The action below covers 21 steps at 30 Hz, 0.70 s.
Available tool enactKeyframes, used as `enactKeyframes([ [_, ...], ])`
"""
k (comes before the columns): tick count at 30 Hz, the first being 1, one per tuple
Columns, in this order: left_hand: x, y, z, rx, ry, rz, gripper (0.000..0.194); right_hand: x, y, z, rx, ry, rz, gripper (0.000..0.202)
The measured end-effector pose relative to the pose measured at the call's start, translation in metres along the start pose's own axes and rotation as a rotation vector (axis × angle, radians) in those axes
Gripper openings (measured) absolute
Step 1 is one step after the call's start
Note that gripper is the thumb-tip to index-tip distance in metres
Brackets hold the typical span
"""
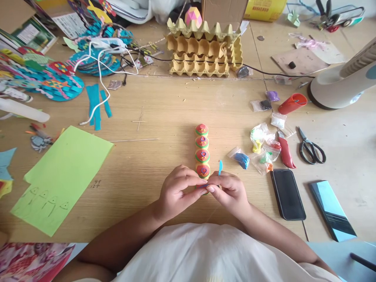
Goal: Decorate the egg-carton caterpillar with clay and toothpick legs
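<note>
A strip of egg-carton cups [202, 155], topped with red and green clay and small blue rings, runs away from me down the middle of the table. Over its near end, my left hand [179, 190] and my right hand [230, 190] meet at the fingertips. Both are closed in a pinch. Between thumb and fingers of the right hand a small blue plastic clay knife [220, 166] sticks up, blade away from me. A bit of blue shows at the left fingertips, too small to make out. The fingers partly hide the nearest cup.
To the right lie bagged blue clay [242, 159], other clay bags [260, 137], a red cutter [285, 150], scissors [311, 147] and a black phone [288, 194]. Green paper [70, 176] lies left. Egg cartons [202, 49] stand at the back; a white cable [100, 74] crosses the left.
</note>
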State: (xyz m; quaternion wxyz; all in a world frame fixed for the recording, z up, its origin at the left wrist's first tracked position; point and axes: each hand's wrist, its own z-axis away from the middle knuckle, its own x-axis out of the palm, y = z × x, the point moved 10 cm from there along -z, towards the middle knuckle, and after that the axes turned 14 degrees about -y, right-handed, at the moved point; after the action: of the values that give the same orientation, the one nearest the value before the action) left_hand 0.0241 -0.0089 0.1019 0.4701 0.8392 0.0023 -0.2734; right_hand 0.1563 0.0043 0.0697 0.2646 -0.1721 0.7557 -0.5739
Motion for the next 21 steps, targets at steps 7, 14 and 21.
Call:
enactKeyframes([
  [7, -0.002, -0.004, 0.004, 0.0, 0.006, 0.024, 0.018, 0.0, -0.001, 0.0, -0.04, -0.022, 0.019, 0.037],
  [14, -0.004, -0.012, 0.007, -0.084, 0.009, 0.103, 0.013, -0.005, -0.017, 0.006, -0.153, 0.061, 0.271, 0.029],
  [21, 0.0, -0.015, 0.006, -0.108, -0.013, 0.149, 0.005, -0.003, -0.02, 0.006, -0.216, 0.084, 0.208, 0.023],
])
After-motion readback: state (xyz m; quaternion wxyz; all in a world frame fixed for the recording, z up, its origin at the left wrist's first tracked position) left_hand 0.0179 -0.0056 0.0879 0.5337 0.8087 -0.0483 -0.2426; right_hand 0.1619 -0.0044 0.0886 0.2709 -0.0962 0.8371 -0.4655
